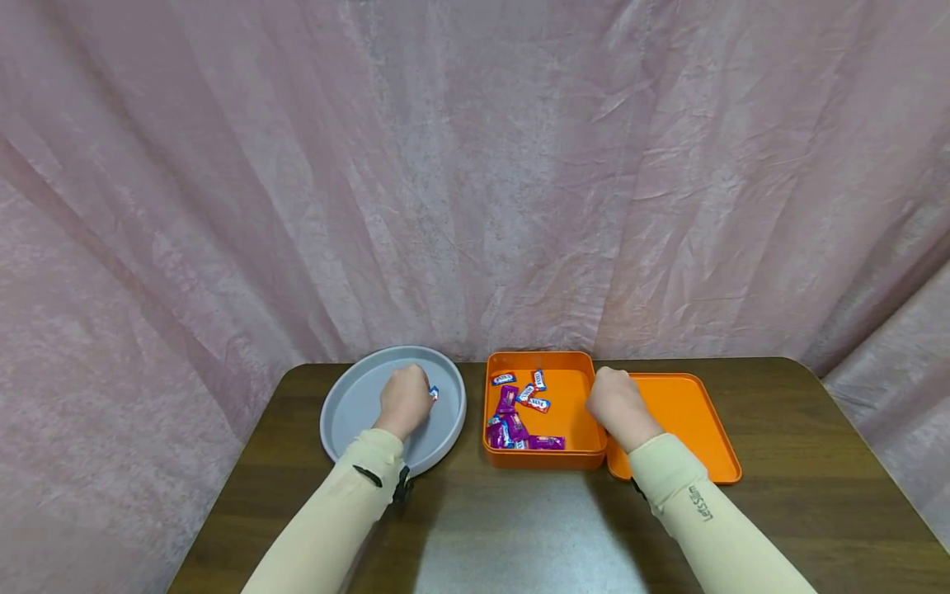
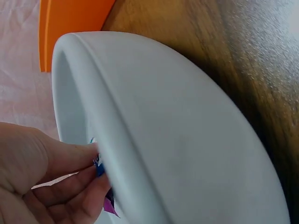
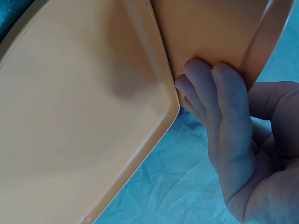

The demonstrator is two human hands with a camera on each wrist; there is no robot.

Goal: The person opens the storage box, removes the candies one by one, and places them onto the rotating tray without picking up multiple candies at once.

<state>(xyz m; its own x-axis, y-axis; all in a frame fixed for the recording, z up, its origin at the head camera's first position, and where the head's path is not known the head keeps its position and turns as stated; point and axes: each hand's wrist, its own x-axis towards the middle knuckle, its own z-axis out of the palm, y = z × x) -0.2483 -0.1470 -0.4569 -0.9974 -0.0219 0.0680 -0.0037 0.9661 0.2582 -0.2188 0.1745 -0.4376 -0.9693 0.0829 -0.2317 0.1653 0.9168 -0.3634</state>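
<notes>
Over the grey round tray (image 1: 341, 412), my left hand (image 1: 406, 400) pinches a small wrapped candy (image 1: 434, 393) between thumb and fingertips. Its blue and white wrapper (image 2: 99, 168) shows in the left wrist view, partly hidden by the tray's rim, with a bit of purple wrapper (image 2: 110, 206) below. My right hand (image 1: 619, 404) grips the right wall of the orange box (image 1: 545, 460). Seen from the right wrist, its fingers (image 3: 231, 98) lie along the wall's outside and the thumb passes behind the edge. Several purple candies (image 1: 514, 425) and red-blue-white candies (image 1: 534, 403) lie in the box, mostly toward its left side.
An orange lid (image 1: 686, 421) lies flat on the table, right beside the box and under the right hand and wrist. The wooden table (image 1: 512, 528) extends in front of the containers. A pinkish curtain (image 1: 475, 181) hangs close behind the table's back edge.
</notes>
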